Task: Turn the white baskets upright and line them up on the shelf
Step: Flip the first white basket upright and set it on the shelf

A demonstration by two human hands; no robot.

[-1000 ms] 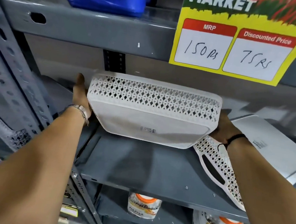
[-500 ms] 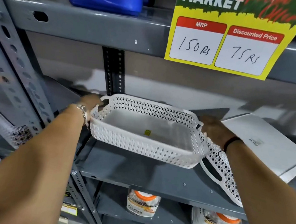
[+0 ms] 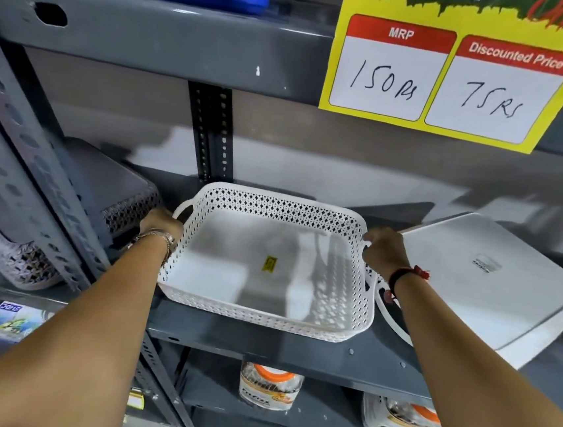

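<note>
grey shelf (image 3: 260, 344) bears an upright white basket (image 3: 264, 266), fingers of left hand (image 3: 160, 224) and right hand (image 3: 385, 249) gripping its handles.

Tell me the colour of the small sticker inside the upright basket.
Yellow: the sticker on the basket floor, head view.

we see grey metal shelf (image 3: 243, 342) | upright white basket (image 3: 268, 267) resting on it | overturned white basket (image 3: 486, 288) tilted just beside

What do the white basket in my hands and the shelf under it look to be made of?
White basket: likely moulded plastic, matte, with diamond-patterned perforated walls and cut-out handles. Shelf: looks like grey painted metal, slightly glossy, with rivets along its front edge.
</note>
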